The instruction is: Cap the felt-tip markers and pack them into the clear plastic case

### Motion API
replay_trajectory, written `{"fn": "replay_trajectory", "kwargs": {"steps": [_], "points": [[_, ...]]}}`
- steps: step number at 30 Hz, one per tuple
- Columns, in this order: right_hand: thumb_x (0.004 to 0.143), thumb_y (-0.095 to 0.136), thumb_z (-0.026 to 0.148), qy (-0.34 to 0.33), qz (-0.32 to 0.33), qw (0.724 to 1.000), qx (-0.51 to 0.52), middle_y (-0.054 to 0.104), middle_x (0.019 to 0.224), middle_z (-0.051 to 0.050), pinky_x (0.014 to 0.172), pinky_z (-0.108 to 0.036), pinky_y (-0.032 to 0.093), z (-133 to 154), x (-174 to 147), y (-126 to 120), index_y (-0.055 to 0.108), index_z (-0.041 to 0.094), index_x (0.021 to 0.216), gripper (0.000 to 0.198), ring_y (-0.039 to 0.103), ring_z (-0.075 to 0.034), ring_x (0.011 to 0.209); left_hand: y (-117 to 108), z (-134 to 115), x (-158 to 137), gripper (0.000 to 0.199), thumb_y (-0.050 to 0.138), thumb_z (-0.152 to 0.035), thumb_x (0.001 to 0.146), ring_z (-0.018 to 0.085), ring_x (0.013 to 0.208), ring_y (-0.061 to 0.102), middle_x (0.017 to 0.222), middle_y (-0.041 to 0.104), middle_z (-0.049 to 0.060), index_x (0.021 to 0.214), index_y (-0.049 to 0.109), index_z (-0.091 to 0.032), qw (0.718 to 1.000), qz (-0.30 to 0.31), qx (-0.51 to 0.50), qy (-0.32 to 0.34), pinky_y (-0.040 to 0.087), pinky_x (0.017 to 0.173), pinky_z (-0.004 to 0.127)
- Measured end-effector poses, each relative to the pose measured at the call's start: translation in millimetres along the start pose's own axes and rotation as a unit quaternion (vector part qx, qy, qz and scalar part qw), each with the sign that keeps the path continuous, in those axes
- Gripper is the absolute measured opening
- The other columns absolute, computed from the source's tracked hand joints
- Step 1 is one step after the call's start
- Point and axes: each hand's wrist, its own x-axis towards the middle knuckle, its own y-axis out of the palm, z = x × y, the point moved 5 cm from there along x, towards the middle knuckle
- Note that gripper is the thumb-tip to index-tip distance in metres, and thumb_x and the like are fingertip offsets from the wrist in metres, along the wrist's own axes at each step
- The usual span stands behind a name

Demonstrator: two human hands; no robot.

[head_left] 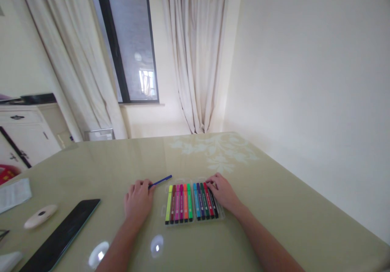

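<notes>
A clear plastic case [179, 225] lies opened flat on the table, with a row of coloured markers in each half. The left half has yellow, brown, pink, magenta, orange and green ones; light blue, purple, dark green, red and black stand in the right half. My left hand [138, 201], left of the case, is closed on a blue marker [163, 180] that points up and to the right. My right hand [224, 190] rests at the case's upper right corner, its fingertips closed on the top end of the black marker [214, 205].
A dark tablet-like slab [62, 235] lies on the glossy green table [128, 158] at the left. Beyond it are a pale oval object [40, 216] and a white paper [15, 194]. A wall [310, 101] borders the table's right side; curtains [198, 60] hang behind.
</notes>
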Motion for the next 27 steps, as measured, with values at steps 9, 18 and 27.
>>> {"fn": "replay_trajectory", "kwargs": {"steps": [9,18,27], "points": [[0.094,0.058,0.053,0.002,0.005,0.953,0.302,0.069,0.089,-0.003,0.07,-0.033,0.05,39,-9,6,0.07,0.023,0.109,0.035,0.062,-0.019,0.074,0,-104,-54,0.03,0.038,-0.036,0.104,0.025,0.086,0.067,0.092,0.073,0.007,0.097,0.064,-0.023,0.953,0.026,-0.197,0.227,0.049,0.079,0.037],[0.082,0.074,0.059,0.063,-0.008,0.871,0.487,0.066,0.076,0.0,0.06,-0.028,0.043,34,-5,13,0.067,0.021,0.101,0.043,0.055,-0.014,0.061,12,-121,-77,0.035,0.03,-0.034,0.108,0.022,0.084,0.07,0.09,0.075,0.005,0.109,0.064,-0.024,0.92,0.122,-0.315,0.2,0.054,0.076,0.035],[0.085,0.067,0.057,0.058,-0.001,0.942,0.331,0.066,0.07,0.0,0.056,-0.028,0.038,-15,11,-23,0.078,0.019,0.104,0.044,0.048,-0.013,0.057,6,-153,-106,0.054,0.058,-0.038,0.1,0.024,0.141,0.047,0.157,0.05,-0.003,0.151,0.042,-0.038,0.88,0.115,-0.163,0.432,0.037,0.118,0.046]]}}
